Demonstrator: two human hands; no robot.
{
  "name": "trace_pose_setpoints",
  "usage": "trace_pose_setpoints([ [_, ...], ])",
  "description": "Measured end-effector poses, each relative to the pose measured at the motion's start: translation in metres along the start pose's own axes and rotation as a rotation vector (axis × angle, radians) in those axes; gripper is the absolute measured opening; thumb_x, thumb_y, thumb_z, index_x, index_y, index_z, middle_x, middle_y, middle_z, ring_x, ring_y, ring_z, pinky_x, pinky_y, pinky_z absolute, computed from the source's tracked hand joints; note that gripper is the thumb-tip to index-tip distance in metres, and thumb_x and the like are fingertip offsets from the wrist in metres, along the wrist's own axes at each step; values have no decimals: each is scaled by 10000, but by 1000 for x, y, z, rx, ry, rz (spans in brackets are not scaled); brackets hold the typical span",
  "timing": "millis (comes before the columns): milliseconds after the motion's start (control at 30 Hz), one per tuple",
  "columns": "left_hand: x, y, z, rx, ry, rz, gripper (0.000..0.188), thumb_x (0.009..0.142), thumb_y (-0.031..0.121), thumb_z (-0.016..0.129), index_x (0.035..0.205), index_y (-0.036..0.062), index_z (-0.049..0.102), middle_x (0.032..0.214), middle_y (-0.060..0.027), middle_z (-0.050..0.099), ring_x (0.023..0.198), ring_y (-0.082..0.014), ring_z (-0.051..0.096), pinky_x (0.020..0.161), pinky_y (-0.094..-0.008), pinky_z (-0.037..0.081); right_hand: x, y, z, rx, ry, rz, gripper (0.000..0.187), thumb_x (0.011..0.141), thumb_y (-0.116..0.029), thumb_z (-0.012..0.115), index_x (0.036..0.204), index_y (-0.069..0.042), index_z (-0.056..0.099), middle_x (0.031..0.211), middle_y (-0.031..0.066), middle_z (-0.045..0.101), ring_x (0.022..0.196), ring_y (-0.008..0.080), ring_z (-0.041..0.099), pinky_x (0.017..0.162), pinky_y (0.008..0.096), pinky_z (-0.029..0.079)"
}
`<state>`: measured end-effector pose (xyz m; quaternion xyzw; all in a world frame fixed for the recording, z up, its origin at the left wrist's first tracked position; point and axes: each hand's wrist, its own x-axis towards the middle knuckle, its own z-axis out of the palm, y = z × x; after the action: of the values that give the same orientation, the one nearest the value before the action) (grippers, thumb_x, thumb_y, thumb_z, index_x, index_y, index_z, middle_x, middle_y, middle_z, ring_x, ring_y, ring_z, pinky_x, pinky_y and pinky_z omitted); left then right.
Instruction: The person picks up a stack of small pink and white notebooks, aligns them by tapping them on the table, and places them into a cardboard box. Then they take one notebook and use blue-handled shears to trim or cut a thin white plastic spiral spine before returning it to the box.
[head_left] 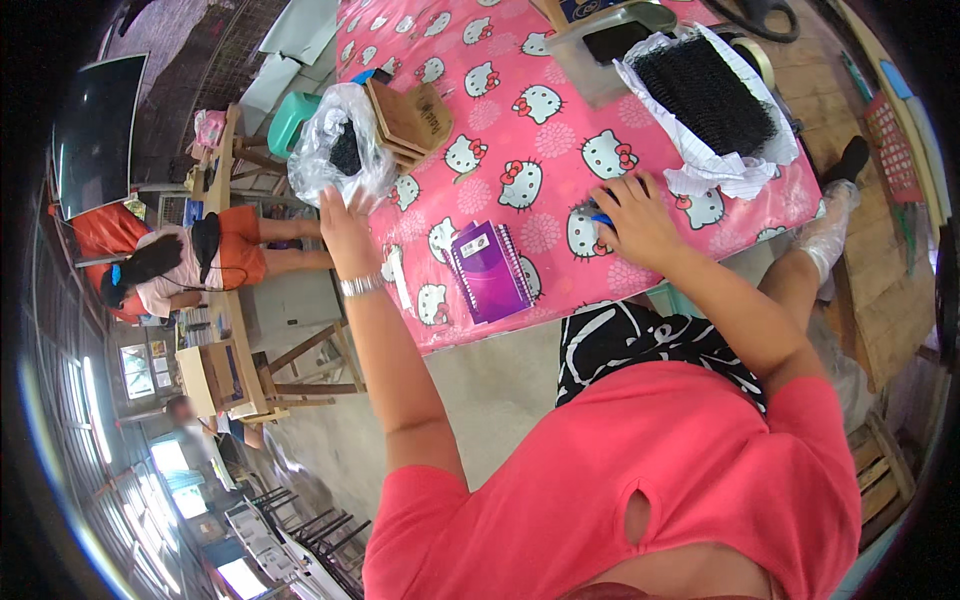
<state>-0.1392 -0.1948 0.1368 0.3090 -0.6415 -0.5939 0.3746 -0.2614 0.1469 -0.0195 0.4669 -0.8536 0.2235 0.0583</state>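
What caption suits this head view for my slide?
Left hand reaches a plastic bag; right hand covers a blue thing.

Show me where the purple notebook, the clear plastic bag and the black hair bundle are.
purple notebook [490,270]: head view, middle of its cover.
clear plastic bag [340,150]: head view, its crinkled front side.
black hair bundle [705,92]: head view, centre of the dark mass on white paper.

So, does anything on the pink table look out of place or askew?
The clear plastic bag bulges over the table's left edge, beside the left hand. The purple notebook lies near the front edge, slightly askew. Nothing looks spilled.
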Motion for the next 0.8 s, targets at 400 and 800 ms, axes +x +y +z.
trace_pose_setpoints([
  [400,-118,-130,-48,298,-216,-424,547,1012,383,444,1459,75,378,1318,-103,538,1083,-179,551,947,-330,431,0,-75,-1,908,-286,276,459,906,-283,570,1232,40,564,1181,249,590,1119,368,561,993,420,424],
  [800,-128,-92,1,-223,-152,-814,335,838,49,485,1153,-7,586,1029,-88,646,892,-204,615,813,-337,498,29,-121,30,1087,-454,753,542,747,-366,698,1080,50,595,968,219,649,860,349,633,816,404,500],
])
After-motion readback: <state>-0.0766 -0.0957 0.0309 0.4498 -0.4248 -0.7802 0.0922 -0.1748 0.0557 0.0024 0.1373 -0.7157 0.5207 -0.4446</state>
